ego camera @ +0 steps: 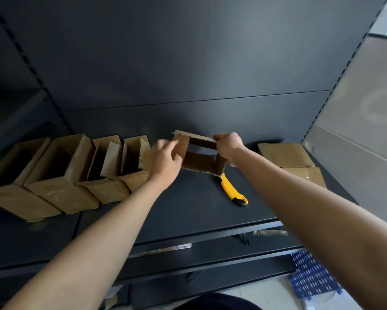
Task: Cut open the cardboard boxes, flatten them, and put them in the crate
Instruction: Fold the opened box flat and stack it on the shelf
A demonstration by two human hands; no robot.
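Head view: the right hand (pixel 229 148) pinches the top edge of the opened cardboard box (pixel 199 161) above the shelf (pixel 188 209), the blurred left hand (pixel 165 158) sits at its left wall, grip unreadable, so an uneven squeeze may drop it onto the utility knife (pixel 231 191) just below.

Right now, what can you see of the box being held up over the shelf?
The box is plain brown corrugated cardboard, open at both ends, so it forms a hollow sleeve with the dark shelf back showing through. It sits tilted and seems lifted off the shelf. The right hand grips its upper right corner. The left hand, blurred, is at its left wall, contact unclear. Its lower right corner hides the tip of the yellow knife.
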